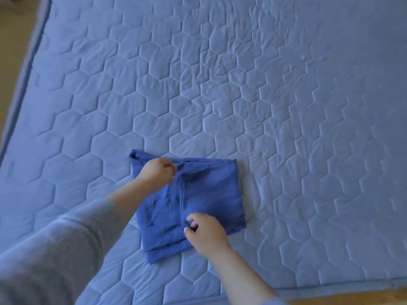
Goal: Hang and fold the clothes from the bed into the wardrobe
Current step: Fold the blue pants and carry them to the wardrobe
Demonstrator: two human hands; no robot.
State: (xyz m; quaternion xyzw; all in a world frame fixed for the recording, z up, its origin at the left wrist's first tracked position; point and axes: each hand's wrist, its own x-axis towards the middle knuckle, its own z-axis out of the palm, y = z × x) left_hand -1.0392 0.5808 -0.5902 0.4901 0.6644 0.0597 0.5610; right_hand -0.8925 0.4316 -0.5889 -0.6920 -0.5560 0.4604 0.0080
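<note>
- Near the front edge of a pale blue mattress (242,84) quilted in hexagons lies a dark blue cloth garment (209,194), folded into a rough rectangle.
- Left hand (157,171), in a grey sleeve (55,245), has fingers curled, pinching a fold at the garment's far edge.
- Right hand (206,234) has fingers curled, pinching a fold near the garment's front edge.
- Wooden floor (352,297) shows beyond the mattress's front right corner.

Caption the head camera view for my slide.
On a quilted mattress, the left hand and right hand pinch a folded blue garment.
</note>
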